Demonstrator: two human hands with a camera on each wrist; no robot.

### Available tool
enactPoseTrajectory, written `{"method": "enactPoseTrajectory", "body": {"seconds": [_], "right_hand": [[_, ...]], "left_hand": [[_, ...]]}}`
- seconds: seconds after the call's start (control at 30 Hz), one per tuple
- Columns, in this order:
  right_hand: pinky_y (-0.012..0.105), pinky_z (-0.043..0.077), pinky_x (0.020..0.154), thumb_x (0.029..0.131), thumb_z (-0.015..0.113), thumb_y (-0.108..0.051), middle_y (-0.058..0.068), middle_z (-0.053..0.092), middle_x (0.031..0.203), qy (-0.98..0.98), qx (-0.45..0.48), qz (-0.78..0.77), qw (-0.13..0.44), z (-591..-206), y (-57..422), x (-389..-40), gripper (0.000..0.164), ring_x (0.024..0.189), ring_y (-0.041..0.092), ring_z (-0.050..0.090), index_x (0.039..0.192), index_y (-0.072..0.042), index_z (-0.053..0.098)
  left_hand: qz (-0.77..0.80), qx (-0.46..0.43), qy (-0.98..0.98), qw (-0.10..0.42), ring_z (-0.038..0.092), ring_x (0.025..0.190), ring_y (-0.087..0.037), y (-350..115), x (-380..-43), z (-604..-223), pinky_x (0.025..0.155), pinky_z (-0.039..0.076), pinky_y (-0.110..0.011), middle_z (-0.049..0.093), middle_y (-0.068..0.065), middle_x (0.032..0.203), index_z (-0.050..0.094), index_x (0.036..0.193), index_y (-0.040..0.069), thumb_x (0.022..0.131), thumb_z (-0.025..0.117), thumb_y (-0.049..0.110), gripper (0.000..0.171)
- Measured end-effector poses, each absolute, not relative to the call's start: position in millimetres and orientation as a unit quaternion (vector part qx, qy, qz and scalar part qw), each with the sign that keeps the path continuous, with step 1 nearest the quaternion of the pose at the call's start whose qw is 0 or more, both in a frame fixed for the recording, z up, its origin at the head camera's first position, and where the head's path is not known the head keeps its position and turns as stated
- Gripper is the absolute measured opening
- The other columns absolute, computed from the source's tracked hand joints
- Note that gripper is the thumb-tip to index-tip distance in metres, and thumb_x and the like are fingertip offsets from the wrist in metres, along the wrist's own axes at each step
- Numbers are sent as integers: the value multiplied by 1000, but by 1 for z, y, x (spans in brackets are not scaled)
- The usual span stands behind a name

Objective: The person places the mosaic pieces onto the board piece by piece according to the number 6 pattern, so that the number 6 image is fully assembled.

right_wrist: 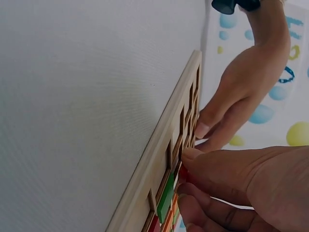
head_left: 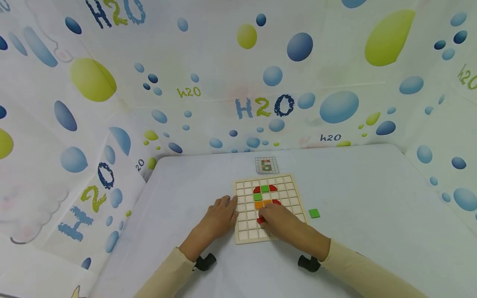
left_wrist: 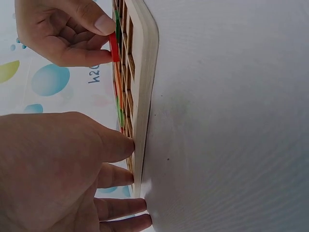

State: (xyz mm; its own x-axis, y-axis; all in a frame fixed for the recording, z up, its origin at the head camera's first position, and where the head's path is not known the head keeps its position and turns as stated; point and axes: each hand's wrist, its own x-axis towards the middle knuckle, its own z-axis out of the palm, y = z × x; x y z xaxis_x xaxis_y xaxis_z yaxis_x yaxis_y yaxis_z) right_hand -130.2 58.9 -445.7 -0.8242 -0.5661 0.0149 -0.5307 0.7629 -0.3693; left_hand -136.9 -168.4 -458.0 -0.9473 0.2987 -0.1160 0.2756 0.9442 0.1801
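Observation:
A square wooden grid board (head_left: 242, 225) lies on the table with red, green and orange tiles in its middle cells. My right hand (head_left: 281, 221) is over the lower middle of the board. Between its thumb and a finger it pinches a small red tile (left_wrist: 114, 47), held right at the grid cells. Next to that hand, a green tile (right_wrist: 165, 195) shows in the right wrist view. At the board's left edge, my left hand (head_left: 220, 215) rests with thumb and fingers fairly straight against the rim.
One loose green tile (head_left: 314, 213) lies on the table to the right of the board. Behind the board is a small gridded card (head_left: 266, 164) with a coloured pattern. White cloth (head_left: 357, 186) covers the table, and a printed curtain (head_left: 208, 62) hangs behind it.

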Motion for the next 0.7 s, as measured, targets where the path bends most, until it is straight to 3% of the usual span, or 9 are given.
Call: {"method": "enactPoseTrajectory", "body": {"seconds": [0.7], "right_hand": [[26, 52, 70, 88, 88, -18, -3, 63, 84, 942, -299, -149, 25, -452, 59, -133, 15, 75, 12, 54, 94, -10, 76]], "left_hand": [[86, 149, 983, 67, 46, 144, -45, -168, -136, -458, 110, 46, -61, 44, -25, 157, 40, 161, 3, 113, 50, 28, 55]]}}
